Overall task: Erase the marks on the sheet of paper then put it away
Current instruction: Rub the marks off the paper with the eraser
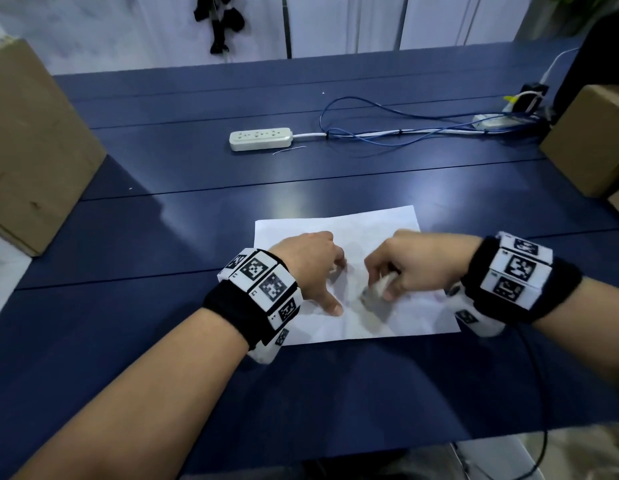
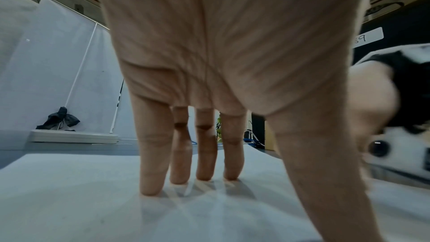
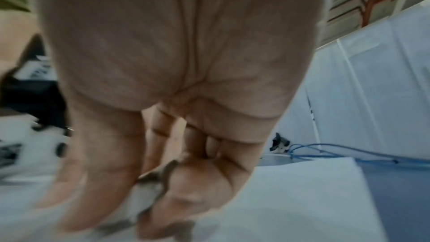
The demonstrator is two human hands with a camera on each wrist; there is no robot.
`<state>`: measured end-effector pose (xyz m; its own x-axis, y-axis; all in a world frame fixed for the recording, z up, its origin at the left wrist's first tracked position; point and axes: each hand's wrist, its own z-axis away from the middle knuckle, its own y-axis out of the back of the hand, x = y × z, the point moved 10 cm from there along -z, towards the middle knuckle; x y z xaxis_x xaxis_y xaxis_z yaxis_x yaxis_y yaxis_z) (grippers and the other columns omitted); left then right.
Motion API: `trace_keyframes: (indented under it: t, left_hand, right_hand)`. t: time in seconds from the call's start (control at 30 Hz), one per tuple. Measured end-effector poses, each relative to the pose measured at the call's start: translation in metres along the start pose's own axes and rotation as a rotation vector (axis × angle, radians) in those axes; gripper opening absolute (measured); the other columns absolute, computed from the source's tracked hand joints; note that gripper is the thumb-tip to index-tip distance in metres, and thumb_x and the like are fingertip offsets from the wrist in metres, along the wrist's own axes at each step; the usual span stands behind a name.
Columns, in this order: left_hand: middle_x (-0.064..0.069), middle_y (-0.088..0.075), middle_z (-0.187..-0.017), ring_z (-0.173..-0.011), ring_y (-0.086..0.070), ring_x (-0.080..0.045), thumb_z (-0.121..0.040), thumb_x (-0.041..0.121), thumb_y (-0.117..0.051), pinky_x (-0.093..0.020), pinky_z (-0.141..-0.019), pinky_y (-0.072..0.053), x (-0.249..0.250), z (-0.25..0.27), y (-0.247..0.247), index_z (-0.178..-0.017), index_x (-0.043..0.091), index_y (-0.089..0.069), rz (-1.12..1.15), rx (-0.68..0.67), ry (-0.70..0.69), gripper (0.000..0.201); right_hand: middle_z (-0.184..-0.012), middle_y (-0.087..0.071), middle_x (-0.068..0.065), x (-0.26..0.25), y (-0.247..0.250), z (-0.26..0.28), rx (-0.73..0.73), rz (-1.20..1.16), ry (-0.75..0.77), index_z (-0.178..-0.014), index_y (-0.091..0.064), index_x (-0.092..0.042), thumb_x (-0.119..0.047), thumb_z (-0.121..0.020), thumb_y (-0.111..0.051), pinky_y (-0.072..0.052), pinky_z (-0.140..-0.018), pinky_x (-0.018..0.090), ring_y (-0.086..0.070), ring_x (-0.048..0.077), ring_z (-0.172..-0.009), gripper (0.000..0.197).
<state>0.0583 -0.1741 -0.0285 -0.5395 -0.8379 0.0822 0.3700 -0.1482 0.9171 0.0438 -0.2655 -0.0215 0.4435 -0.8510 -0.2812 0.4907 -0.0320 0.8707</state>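
A white sheet of paper (image 1: 377, 230) lies flat on the blue table (image 1: 162, 237), near its front edge. My left hand (image 1: 313, 268) presses down on the sheet's left part with straight, spread fingers (image 2: 153, 172) and thumb. My right hand (image 1: 405, 268) pinches a small white eraser (image 1: 372, 292) with grey, dirty ends and holds its tip against the paper's middle. The eraser (image 3: 144, 196) shows blurred between thumb and fingers in the right wrist view. Faint grey smudging lies on the paper around the eraser's tip. The sheet (image 2: 69, 200) fills the lower part of the left wrist view.
A white power strip (image 1: 260, 138) with white and blue cables (image 1: 387, 133) lies at the table's back. Cardboard boxes stand at the left (image 1: 34, 147) and right (image 1: 592, 140) edges. A black cord (image 1: 540, 393) hangs from my right wrist over the table's front.
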Motion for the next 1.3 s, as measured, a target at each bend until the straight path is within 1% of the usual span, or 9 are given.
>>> trace_keyframes:
  t: [0.13, 0.27, 0.33, 0.4, 0.53, 0.73, 0.93, 1.13, 1.3]
  left_hand:
    - [0.007, -0.044, -0.107, -0.098, -0.052, -0.017, -0.064, 0.060, -0.081, -0.035, -0.083, -0.048, -0.001, 0.001, 0.000, -0.123, 0.027, -0.059, 0.004, -0.004, 0.007, 0.071]
    - [0.005, -0.047, -0.114, -0.102, -0.054, -0.018, -0.064, 0.061, -0.081, -0.038, -0.087, -0.051, -0.002, 0.002, -0.002, -0.128, 0.024, -0.057, 0.005, -0.004, 0.009, 0.078]
    - [0.004, -0.047, -0.115, -0.103, -0.054, -0.018, -0.065, 0.061, -0.080, -0.039, -0.087, -0.051, 0.000, 0.002, -0.002, -0.129, 0.024, -0.056, 0.002, -0.007, 0.006, 0.078]
    - [0.005, -0.047, -0.115, -0.104, -0.054, -0.019, -0.065, 0.060, -0.081, -0.038, -0.088, -0.050, 0.000, 0.002, -0.001, -0.130, 0.025, -0.056, 0.000, -0.010, 0.005, 0.078]
    - [0.007, -0.044, -0.111, -0.103, -0.053, -0.018, -0.065, 0.059, -0.081, -0.038, -0.087, -0.050, 0.001, 0.002, 0.000, -0.128, 0.027, -0.057, -0.002, -0.013, 0.006, 0.074]
    - [0.003, -0.046, -0.115, -0.103, -0.053, -0.020, -0.066, 0.061, -0.080, -0.038, -0.088, -0.050, 0.000, 0.001, -0.002, -0.128, 0.022, -0.056, -0.017, -0.021, 0.006, 0.076]
    - [0.007, -0.043, -0.108, -0.101, -0.054, -0.018, -0.066, 0.058, -0.081, -0.037, -0.085, -0.050, 0.001, 0.002, 0.000, -0.127, 0.026, -0.057, -0.004, -0.010, 0.008, 0.073]
    - [0.004, -0.047, -0.114, -0.102, -0.054, -0.019, -0.065, 0.060, -0.081, -0.040, -0.087, -0.051, 0.000, 0.001, -0.002, -0.126, 0.023, -0.057, -0.018, -0.017, 0.018, 0.075]
    - [0.008, -0.043, -0.107, -0.098, -0.052, -0.016, -0.064, 0.060, -0.081, -0.037, -0.086, -0.050, 0.001, 0.001, 0.000, -0.126, 0.026, -0.057, -0.014, -0.017, 0.014, 0.074]
  right_hand:
    - [-0.072, -0.052, -0.015, 0.022, 0.029, -0.007, 0.177, 0.091, -0.086, -0.098, -0.062, -0.026, -0.035, -0.080, -0.070, -0.047, -0.073, 0.030, -0.049, 0.016, -0.082, 0.022]
    - [-0.075, -0.063, -0.010, -0.018, -0.018, 0.015, -0.077, -0.048, 0.083, -0.085, -0.060, -0.024, -0.024, -0.076, -0.073, -0.045, -0.063, 0.018, -0.053, 0.000, -0.068, 0.016]
    - [-0.073, -0.063, -0.010, -0.020, -0.024, 0.018, -0.107, -0.064, 0.082, -0.082, -0.058, -0.025, -0.025, -0.075, -0.074, -0.045, -0.062, 0.017, -0.054, -0.001, -0.069, 0.017]
    - [-0.075, -0.064, -0.007, -0.004, -0.003, 0.005, 0.012, -0.004, 0.012, -0.092, -0.063, -0.025, -0.030, -0.076, -0.073, -0.048, -0.067, 0.027, -0.056, 0.008, -0.074, 0.020]
    - [-0.071, -0.056, -0.013, 0.026, 0.030, -0.001, 0.199, 0.041, -0.101, -0.096, -0.063, -0.025, -0.033, -0.080, -0.070, -0.046, -0.068, 0.028, -0.053, 0.016, -0.078, 0.019]
    - [-0.076, -0.065, -0.006, -0.016, -0.021, 0.023, -0.106, -0.089, 0.057, -0.084, -0.063, -0.024, -0.022, -0.074, -0.074, -0.049, -0.067, 0.027, -0.054, 0.008, -0.070, 0.015]
    - [-0.077, -0.057, -0.009, 0.032, 0.036, -0.004, 0.221, 0.070, -0.146, -0.095, -0.061, -0.026, -0.034, -0.080, -0.070, -0.042, -0.068, 0.028, -0.055, 0.019, -0.085, 0.019]
    - [-0.083, -0.069, -0.007, -0.016, -0.026, 0.022, -0.115, -0.098, 0.058, -0.087, -0.063, -0.025, -0.025, -0.075, -0.074, -0.048, -0.067, 0.022, -0.056, 0.005, -0.073, 0.016]
    - [-0.078, -0.060, -0.010, 0.025, 0.023, 0.000, 0.161, 0.034, -0.117, -0.096, -0.063, -0.027, -0.033, -0.079, -0.072, -0.050, -0.072, 0.030, -0.053, 0.016, -0.081, 0.021]
